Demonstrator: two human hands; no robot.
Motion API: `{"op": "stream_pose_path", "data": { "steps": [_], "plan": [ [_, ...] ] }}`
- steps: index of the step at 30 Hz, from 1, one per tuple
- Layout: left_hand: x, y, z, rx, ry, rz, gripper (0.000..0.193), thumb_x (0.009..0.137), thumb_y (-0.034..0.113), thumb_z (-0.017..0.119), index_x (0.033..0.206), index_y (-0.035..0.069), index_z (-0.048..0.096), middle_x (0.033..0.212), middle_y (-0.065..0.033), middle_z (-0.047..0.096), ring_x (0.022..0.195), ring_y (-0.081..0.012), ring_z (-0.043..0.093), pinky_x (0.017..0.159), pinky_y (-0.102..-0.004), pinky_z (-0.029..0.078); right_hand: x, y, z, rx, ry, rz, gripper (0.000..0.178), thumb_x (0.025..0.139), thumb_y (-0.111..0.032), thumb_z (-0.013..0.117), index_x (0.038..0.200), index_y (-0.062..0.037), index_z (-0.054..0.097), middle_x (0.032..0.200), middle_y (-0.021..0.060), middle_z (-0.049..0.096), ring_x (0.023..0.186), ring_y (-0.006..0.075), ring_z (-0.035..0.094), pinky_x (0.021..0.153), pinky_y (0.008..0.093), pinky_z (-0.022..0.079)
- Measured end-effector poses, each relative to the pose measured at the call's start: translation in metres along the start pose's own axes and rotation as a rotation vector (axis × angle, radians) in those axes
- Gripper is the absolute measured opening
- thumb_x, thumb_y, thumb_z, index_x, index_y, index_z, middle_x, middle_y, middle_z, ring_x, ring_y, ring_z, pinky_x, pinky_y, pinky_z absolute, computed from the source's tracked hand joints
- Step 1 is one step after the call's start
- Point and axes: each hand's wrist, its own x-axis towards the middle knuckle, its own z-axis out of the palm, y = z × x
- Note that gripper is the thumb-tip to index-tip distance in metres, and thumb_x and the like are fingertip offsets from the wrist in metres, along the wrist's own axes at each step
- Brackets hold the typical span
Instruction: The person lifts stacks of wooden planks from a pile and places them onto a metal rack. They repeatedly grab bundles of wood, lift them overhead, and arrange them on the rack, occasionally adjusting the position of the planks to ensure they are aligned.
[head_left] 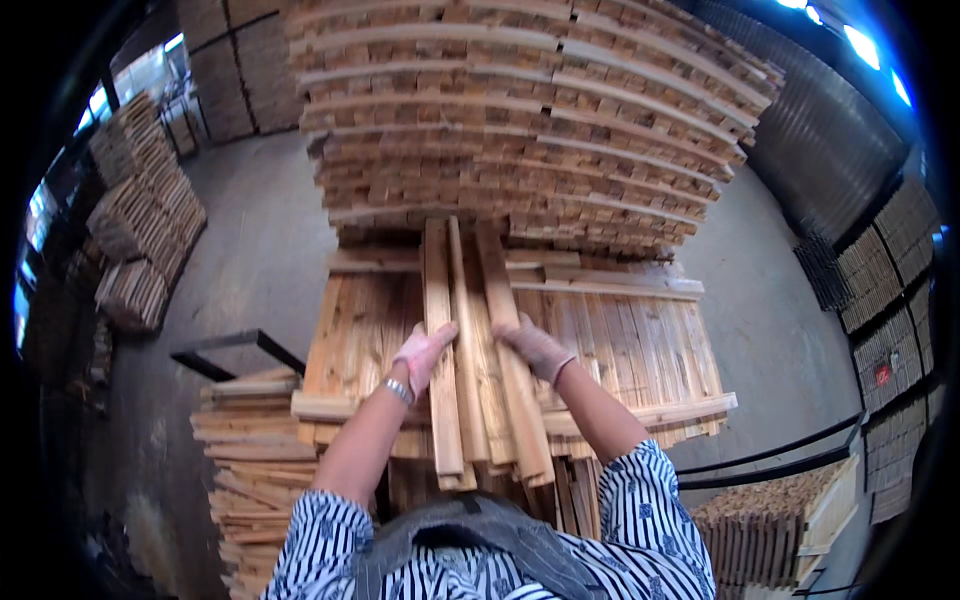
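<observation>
A bundle of several long wooden slats [487,390] lies lengthwise in front of me, its near ends jutting past the front of the stack. My left hand [428,355], in a pale pinkish glove, grips the outer left slat with the thumb over its top edge. On the other side my right hand [537,348], gloved too, is closed around the outer right slat; some of its fingers are hidden. One slat in the middle sits tilted above the others. Beneath them is a layer of boards [620,350] laid side by side, with cross strips [650,412] over it.
A tall stack of lumber [520,130] rises just beyond the board layer. Loose slats [255,480] are piled at my near left, beside a black metal frame [240,345]. At the near right stands another wood stack [765,520]. More stacks [145,230] line the left side.
</observation>
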Motion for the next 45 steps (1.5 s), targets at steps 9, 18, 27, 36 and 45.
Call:
{"op": "stream_pose_path", "data": {
  "steps": [9, 18, 27, 36, 45],
  "plan": [
    [0.015, 0.017, -0.035, 0.089, 0.048, -0.008, 0.096, 0.088, 0.053, 0.073, 0.155, 0.001, 0.029, 0.152, -0.0169, 0.045, 0.142, -0.0274, 0.040, 0.117, -0.0429, 0.031, -0.005, 0.021, -0.031, 0.686, -0.066, 0.004, 0.089, 0.091, -0.020, 0.073, 0.157, -0.0028, 0.016, 0.136, 0.0164, 0.056, 0.120, 0.0228, 0.058, 0.098, 0.0330, 0.054],
    [0.023, 0.014, -0.068, 0.618, 0.452, 0.081, 0.104, 0.086, 0.060, 0.068, 0.157, 0.000, 0.020, 0.155, -0.0268, 0.037, 0.145, -0.0352, 0.035, 0.117, -0.0393, 0.033, -0.016, 0.053, -0.129, 0.312, 0.066, 0.045, 0.079, 0.095, -0.045, 0.063, 0.154, -0.0028, 0.030, 0.143, 0.0185, 0.052, 0.127, 0.0305, 0.055, 0.108, 0.0377, 0.046],
    [0.005, 0.036, -0.050, 1.030, 0.403, -0.034, 0.101, 0.081, 0.023, 0.070, 0.157, 0.000, 0.008, 0.129, -0.0325, 0.058, 0.118, -0.0422, 0.060, 0.103, -0.0427, 0.048, -0.059, -0.065, 0.032, -1.022, 0.284, -0.412, 0.078, 0.090, -0.044, 0.067, 0.151, -0.0076, 0.036, 0.147, 0.0259, 0.043, 0.134, 0.0390, 0.047, 0.113, 0.0432, 0.038],
    [-0.015, 0.053, -0.121, 0.957, 0.399, 0.020, 0.096, 0.081, 0.015, 0.066, 0.157, 0.002, 0.010, 0.132, -0.0311, 0.058, 0.120, -0.0392, 0.061, 0.102, -0.0394, 0.048, 0.049, -0.031, 0.130, -1.296, 0.401, -0.055, 0.078, 0.083, -0.027, 0.071, 0.150, -0.0150, 0.035, 0.135, 0.0227, 0.051, 0.122, 0.0352, 0.056, 0.104, 0.0498, 0.042],
    [0.000, 0.012, -0.180, 0.603, 0.201, 0.020, 0.093, 0.096, 0.046, 0.062, 0.161, 0.012, 0.005, 0.149, -0.0269, 0.044, 0.137, -0.0358, 0.045, 0.112, -0.0396, 0.037, 0.007, -0.053, 0.148, 0.161, 0.233, -0.391, 0.064, 0.091, -0.016, 0.050, 0.151, 0.0004, 0.035, 0.144, 0.0284, 0.050, 0.130, 0.0349, 0.053, 0.110, 0.0337, 0.042]
  ]
}}
